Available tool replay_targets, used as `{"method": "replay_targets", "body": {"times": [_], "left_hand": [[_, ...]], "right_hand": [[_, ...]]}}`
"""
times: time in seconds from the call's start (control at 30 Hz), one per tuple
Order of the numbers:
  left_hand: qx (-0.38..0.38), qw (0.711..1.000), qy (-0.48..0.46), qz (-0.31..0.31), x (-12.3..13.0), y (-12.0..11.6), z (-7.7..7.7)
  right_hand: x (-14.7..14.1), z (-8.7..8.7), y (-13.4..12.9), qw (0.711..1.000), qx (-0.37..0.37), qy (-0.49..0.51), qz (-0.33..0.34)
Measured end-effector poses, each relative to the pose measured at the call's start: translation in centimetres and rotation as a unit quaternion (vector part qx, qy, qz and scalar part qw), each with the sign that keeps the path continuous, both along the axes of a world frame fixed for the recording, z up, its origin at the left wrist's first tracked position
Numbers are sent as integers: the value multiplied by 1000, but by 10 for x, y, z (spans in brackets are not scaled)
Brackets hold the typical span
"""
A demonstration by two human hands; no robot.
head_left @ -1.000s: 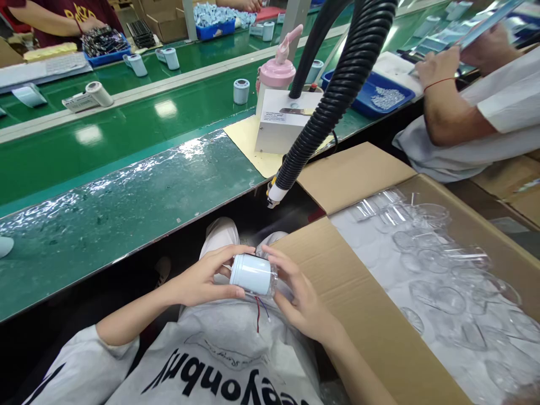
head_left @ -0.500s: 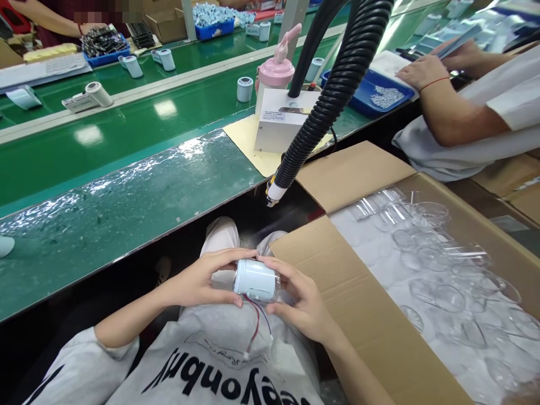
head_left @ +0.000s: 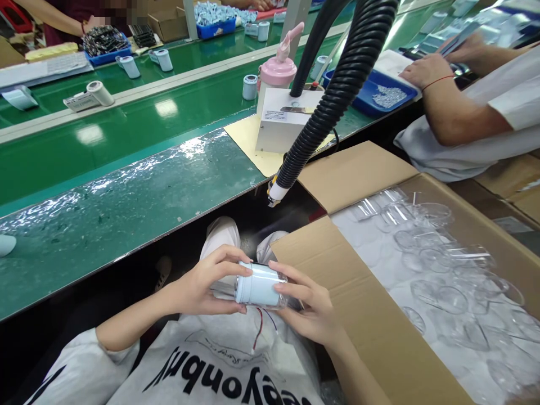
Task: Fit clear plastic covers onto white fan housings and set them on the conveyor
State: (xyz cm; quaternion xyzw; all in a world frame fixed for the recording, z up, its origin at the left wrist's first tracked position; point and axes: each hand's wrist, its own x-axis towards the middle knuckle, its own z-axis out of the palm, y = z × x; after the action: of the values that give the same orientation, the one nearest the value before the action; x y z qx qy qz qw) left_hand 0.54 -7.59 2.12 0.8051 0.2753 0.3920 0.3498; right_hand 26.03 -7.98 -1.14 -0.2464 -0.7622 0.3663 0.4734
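Over our lap, our left hand (head_left: 202,288) and right hand (head_left: 314,312) both grasp a light-blue cylinder (head_left: 261,286), the left at its ringed end, the right around the clear shell (head_left: 283,277) at the other. Thin red and blue wires (head_left: 259,329) trail beneath it onto our shirt; we judge they could snag or get pinched if the cylinder were turned over them, and the glossy body could slip if either hold slackened. Just beside our right forearm, a carton flap (head_left: 333,281) crowds the space, and past it lie jumbled clear plastic pieces (head_left: 447,264). Ahead, a black ribbed hose (head_left: 324,124) hangs across our way to the right part of the tabletop (head_left: 169,180), partly hiding a white machine (head_left: 280,132). Behind that stands a pink-lidded bottle (head_left: 276,73); farther right, a co-worker's hand (head_left: 426,71) is near a blue tray (head_left: 367,104).
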Motion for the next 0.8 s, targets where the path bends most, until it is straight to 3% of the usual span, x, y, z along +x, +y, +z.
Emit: {"method": "replay_targets", "body": {"times": [0.33,0.8], "left_hand": [[67,997,-7,-31,0,-6,-10],[44,995,-56,-66,0,-16,-10]], "right_hand": [[1,5,2,997,73,-16,22],[0,9,-2,998,47,-25,29]]}}
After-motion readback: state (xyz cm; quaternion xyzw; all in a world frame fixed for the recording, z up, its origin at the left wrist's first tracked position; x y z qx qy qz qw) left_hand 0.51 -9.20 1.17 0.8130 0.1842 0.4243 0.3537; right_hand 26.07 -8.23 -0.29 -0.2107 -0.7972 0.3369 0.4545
